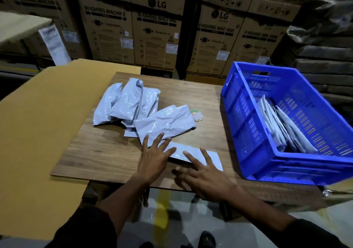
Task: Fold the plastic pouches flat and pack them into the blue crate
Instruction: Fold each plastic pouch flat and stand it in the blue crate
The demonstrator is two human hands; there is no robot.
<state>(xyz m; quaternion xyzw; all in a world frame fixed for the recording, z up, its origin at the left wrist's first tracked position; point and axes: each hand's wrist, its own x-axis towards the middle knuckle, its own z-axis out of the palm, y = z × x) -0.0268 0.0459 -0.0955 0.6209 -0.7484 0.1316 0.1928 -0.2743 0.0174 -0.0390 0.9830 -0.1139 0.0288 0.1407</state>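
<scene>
step in hand: a pouch [193, 157] is being pressed flat on the table [107, 152], near its front edge; judged to be the flattening stage of a fold.
left hand: the left hand [155, 157] is laid palm down with fingers straight and spread; its fingertips rest on the left end of the pouch and reach the edge of the next pouch [166, 122]. nothing is gripped.
right hand: the right hand [203, 173] is laid palm down, fingers spread, across the front edge and middle of the pouch. nothing is gripped; some blur is present at the little-finger side.
method: pressure is best kept even from the middle outward, so that air is driven out and the crease is set straight. the left fingertips are best kept off the neighbouring pouch, so that it is not dragged along.
next need: a pinch at the front edge is judged necessary before the pouch can be lifted to the crate.
blue crate: the blue crate [252, 148] stands at the right of the table, overhanging its front edge; folded pouches [282, 131] stand on edge inside, leaning at the near left end.
unfolded stock: a pile of pouches [128, 102] lies behind the hands, just beside the work.
obstruction: the near crate wall must be cleared on transfer; free room remains to the right of the stacked pouches.
other items: a small crumpled wrapper [196, 115] lies behind the next pouch. a cardboard sheet [47, 114] lies under the table's left side. cartons [156, 37] are stacked behind.
</scene>
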